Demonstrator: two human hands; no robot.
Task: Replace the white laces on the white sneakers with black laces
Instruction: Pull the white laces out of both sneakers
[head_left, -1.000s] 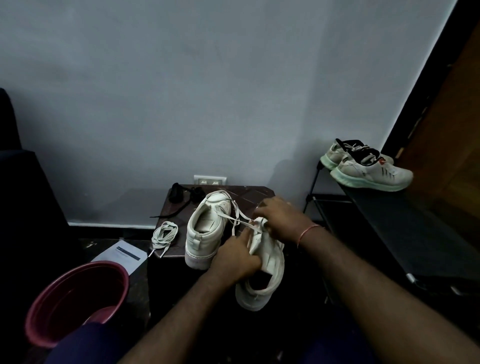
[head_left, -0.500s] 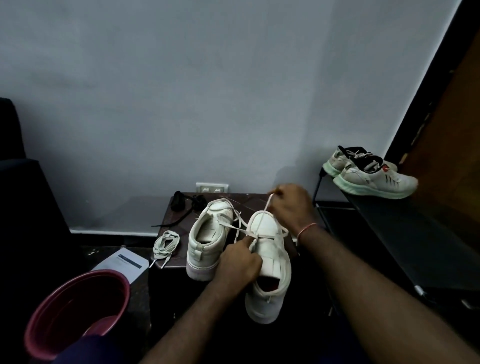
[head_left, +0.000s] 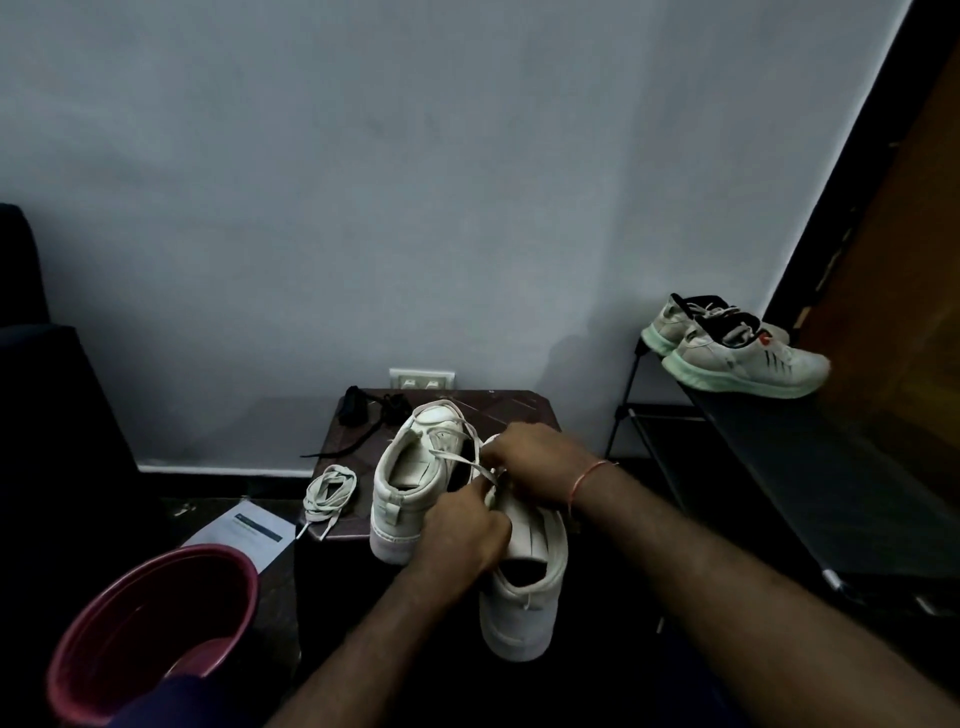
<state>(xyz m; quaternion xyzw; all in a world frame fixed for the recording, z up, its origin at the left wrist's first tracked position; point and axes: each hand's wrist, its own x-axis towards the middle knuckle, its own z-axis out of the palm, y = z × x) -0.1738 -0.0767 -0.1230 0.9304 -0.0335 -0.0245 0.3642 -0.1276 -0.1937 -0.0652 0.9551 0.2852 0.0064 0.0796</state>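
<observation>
On the dark table (head_left: 519, 410) at lower centre stood one smooth, chunky-soled white sneaker (head_left: 389, 519); we held its twin (head_left: 524, 608) just right of it, heel towards us. Our left hand (head_left: 462, 535) curled round the twin's upper; our right hand (head_left: 535, 462) pinched the flat white lace (head_left: 457, 460) near the toe. Short, straight pulls, eyelet by eyelet, seemed wisest. The black laces (head_left: 374, 410) lay bunched at the table's upper left.

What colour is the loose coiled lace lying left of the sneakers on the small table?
Off-white; the coiled lace shows best in the head view.
</observation>
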